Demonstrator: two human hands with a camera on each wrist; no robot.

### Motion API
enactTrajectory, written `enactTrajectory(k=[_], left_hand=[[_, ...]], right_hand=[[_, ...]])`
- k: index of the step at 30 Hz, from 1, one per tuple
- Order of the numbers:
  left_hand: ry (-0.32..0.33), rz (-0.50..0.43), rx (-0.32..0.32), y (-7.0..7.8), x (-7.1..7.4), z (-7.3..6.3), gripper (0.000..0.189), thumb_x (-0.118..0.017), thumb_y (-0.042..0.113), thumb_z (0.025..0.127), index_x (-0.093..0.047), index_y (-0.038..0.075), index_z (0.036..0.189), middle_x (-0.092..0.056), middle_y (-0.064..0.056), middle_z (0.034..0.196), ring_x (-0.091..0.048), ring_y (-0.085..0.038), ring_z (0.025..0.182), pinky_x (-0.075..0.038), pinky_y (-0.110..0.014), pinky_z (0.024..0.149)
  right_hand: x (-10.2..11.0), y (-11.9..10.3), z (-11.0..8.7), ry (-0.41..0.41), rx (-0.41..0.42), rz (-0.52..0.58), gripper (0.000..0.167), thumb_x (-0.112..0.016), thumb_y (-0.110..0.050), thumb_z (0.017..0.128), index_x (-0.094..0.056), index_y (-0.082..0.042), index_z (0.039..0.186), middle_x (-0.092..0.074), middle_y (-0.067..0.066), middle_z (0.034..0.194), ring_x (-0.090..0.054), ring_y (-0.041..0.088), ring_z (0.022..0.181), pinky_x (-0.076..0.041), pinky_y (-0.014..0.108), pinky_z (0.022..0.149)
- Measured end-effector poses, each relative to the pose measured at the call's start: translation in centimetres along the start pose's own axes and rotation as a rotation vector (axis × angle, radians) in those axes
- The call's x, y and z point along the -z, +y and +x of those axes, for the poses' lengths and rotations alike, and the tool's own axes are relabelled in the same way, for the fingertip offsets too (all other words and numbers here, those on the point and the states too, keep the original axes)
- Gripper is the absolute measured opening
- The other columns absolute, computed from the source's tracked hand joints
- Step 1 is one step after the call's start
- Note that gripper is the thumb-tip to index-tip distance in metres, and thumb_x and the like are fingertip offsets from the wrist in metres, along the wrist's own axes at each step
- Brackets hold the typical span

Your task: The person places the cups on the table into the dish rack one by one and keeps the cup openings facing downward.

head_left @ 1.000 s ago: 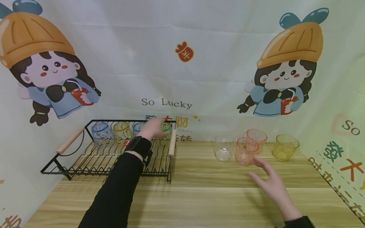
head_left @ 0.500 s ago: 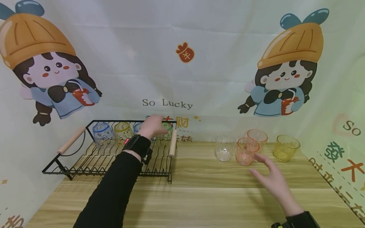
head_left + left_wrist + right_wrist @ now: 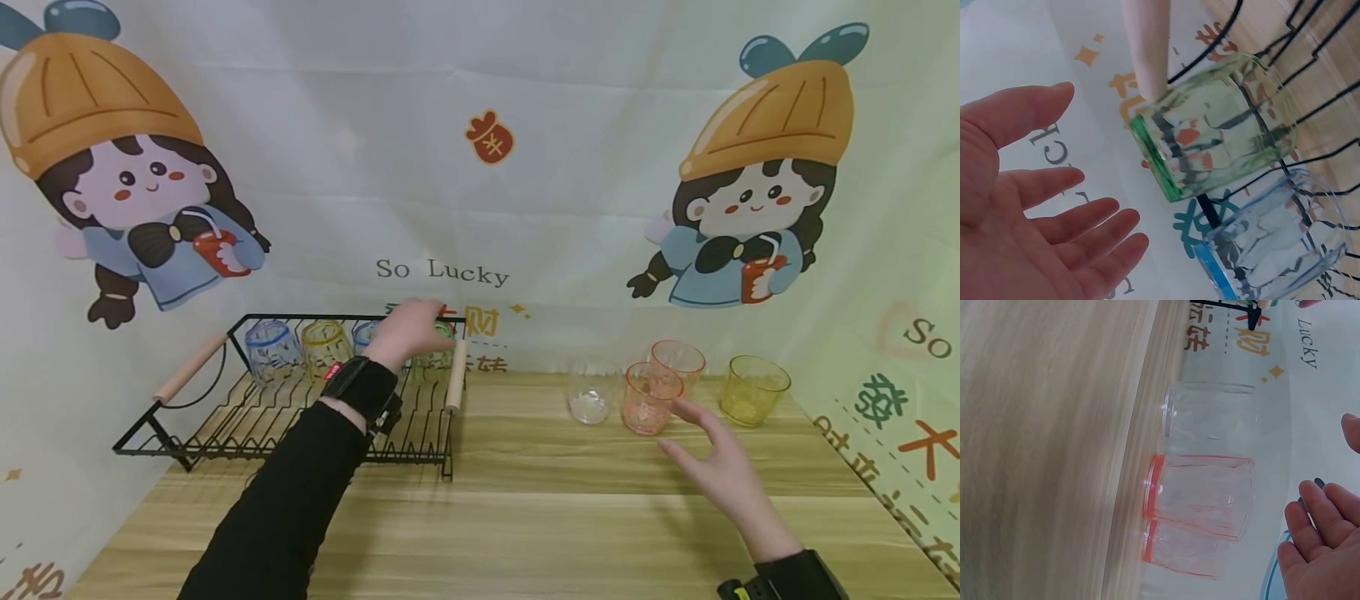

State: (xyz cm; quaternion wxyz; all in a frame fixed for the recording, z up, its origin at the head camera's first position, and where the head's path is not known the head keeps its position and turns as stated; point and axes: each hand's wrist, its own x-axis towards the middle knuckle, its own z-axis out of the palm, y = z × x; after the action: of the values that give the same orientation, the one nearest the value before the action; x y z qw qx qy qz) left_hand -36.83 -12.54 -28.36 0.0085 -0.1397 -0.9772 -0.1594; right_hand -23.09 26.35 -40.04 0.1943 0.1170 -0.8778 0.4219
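My left hand (image 3: 411,335) is over the back right of a black wire rack, above a green glass (image 3: 1210,134). In the left wrist view its fingers are spread and relaxed, with a gap between them and the glass. The green glass stands with its thick coloured end up; beside it is a blue glass (image 3: 1272,244), partly hidden by the hand in the head view. My right hand (image 3: 723,471) hovers with thumb and fingers apart, holding nothing, near two red-tinted glasses, one in front (image 3: 645,410) and one behind (image 3: 684,357).
The wire rack (image 3: 300,456) has wooden handles and also bears a yellow glass (image 3: 326,348) and another blue glass (image 3: 272,357). On the wooden table (image 3: 540,533), a clear glass (image 3: 588,398) stands left of the red ones, a yellow tumbler (image 3: 753,392) right. A printed cloth hangs behind.
My left hand has shifted slightly right over the green glass. My right hand stays almost in place, and the glasses have not moved.
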Motion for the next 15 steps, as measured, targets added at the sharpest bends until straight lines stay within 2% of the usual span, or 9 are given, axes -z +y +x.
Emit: enactTrajectory(k=[8,15], left_hand=[[-0.022,-0.03,0.0,0.6,0.3,-0.7,0.067,-0.069,0.031,0.093,-0.042,0.004,0.148,-0.046,-0.022,0.145,-0.042,-0.039,0.132,-0.041,-0.05,0.106],[-0.045,-0.065,-0.049,0.7,0.9,-1.4,0.071,-0.068,0.03,0.094,-0.037,0.002,0.151,-0.042,-0.023,0.148,-0.04,-0.04,0.135,-0.039,-0.051,0.108]], right_hand=[[0.1,0.3,0.1,0.024,0.026,-0.016,0.053,-0.072,-0.007,0.09,-0.049,0.009,0.135,-0.052,0.03,0.134,-0.044,0.049,0.125,-0.031,0.069,0.102],[0.4,0.5,0.3,0.037,0.032,-0.03,0.053,-0.073,-0.005,0.088,-0.05,0.01,0.134,-0.054,0.031,0.132,-0.045,0.049,0.124,-0.033,0.068,0.101]])
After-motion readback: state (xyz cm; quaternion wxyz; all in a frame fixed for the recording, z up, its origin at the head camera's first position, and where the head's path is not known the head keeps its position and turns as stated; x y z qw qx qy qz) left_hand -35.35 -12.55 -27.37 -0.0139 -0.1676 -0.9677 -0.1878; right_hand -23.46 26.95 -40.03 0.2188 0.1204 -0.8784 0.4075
